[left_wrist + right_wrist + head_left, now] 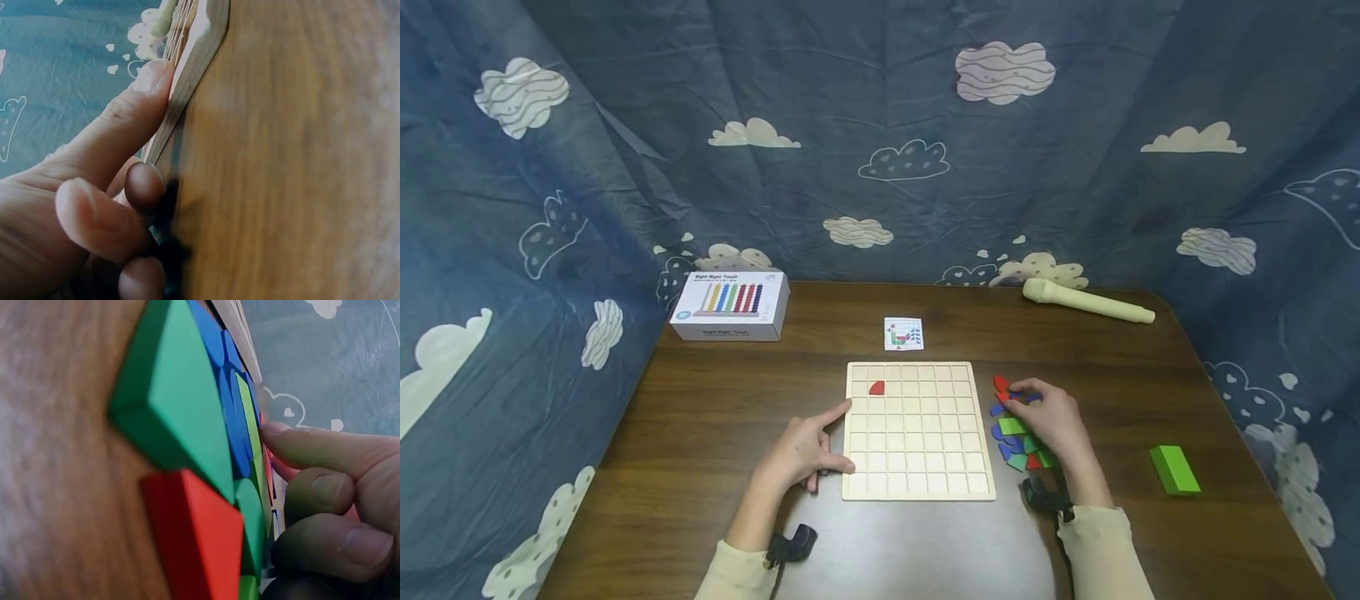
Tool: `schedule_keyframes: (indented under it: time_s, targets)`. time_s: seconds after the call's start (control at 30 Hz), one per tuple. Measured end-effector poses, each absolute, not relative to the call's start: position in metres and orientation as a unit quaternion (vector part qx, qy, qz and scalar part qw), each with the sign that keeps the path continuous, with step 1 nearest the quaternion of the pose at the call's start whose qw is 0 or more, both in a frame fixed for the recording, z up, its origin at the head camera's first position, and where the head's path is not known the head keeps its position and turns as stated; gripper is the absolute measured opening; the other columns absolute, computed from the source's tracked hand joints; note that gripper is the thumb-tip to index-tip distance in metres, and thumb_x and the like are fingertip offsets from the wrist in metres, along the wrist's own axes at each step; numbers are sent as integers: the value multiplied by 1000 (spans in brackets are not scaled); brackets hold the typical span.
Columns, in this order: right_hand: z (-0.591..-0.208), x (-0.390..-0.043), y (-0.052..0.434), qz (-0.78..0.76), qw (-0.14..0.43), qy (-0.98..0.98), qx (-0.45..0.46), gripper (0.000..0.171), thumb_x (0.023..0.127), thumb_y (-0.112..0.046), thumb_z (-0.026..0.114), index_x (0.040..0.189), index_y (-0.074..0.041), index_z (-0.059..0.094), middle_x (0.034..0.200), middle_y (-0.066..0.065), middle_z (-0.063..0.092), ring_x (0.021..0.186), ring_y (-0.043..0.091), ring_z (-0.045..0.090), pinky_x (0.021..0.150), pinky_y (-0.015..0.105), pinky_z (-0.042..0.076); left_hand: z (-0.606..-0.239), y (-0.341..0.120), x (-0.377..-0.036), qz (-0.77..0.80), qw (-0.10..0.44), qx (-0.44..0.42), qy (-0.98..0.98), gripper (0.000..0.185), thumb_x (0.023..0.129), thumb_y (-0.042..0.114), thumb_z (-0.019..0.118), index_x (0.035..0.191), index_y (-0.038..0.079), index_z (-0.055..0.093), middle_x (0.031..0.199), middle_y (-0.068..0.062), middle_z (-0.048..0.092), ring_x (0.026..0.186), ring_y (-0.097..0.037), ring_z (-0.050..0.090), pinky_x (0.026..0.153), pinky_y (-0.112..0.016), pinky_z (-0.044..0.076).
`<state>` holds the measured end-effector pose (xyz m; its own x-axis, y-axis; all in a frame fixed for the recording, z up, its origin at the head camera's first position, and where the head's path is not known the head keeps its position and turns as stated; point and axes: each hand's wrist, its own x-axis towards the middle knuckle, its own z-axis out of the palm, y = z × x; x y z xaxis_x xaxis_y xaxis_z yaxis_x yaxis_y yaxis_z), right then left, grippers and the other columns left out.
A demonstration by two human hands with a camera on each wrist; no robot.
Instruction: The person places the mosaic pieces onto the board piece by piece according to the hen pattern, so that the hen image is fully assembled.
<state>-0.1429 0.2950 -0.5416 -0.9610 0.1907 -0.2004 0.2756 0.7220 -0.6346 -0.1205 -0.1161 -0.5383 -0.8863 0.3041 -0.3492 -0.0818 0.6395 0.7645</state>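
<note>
A pale wooden grid board (917,433) lies on the table, with one red quarter-round piece (877,388) in its upper left part. My left hand (801,450) touches the board's left edge with thumb and forefinger spread; its other fingers are loosely bent. To the right of the board, my right hand (1054,417) has thumb and forefinger at a small red piece (1002,398) in a pile of flat shapes. Whether they pinch it cannot be made out. In the right wrist view, a green block (181,394) and a red block (197,537) lie close to the camera, below the fingers.
A small pattern card (903,333) lies behind the board. A white toy box (730,307) stands at the back left, a cream stick (1086,301) at the back right. One green block (1175,470) lies far right. A blue cloud-print curtain (880,200) hangs behind the table.
</note>
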Motion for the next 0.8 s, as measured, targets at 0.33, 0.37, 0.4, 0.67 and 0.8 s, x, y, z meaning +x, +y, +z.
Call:
schedule_keyframes:
  time_s: [0.33,0.37,0.4,0.67,0.8]
  targets:
    - [-537,-143,286,-314,55,943,93,38,91,-34,71,119,-9,68,64,3,54,57,18,50,50,30,38,-538,-116,-120,418,231,59,877,104,64,34,94,152,39,39,57,-1,59,32,-14,56,34,-30,48]
    - [-537,-143,285,-313,55,944,93,37,92,-34,71,119,-9,68,64,2,53,57,18,50,50,30,38,-538,-116,-120,418,229,60,877,104,64,34,94,152,39,39,57,-1,59,32,-14,56,34,-29,47]
    - [-537,-143,285,-311,54,944,94,37,92,-34,71,119,-9,69,64,2,52,56,18,50,50,29,38,-538,-117,-120,417,229,61,877,104,64,35,93,152,39,39,58,-1,59,32,-14,56,33,-29,47]
    - [-537,-143,283,-302,59,948,82,40,93,-31,70,127,-10,68,69,5,56,57,19,50,51,30,38,-539,-117,-120,415,225,66,879,103,65,36,93,152,39,39,58,0,59,32,-13,55,32,-26,44]
    - [-538,-143,282,-302,61,947,88,40,92,-29,71,127,-11,67,67,4,55,56,19,49,50,29,38,-538,-118,-120,415,225,66,879,102,65,35,93,152,39,39,58,0,59,32,-13,55,32,-26,44]
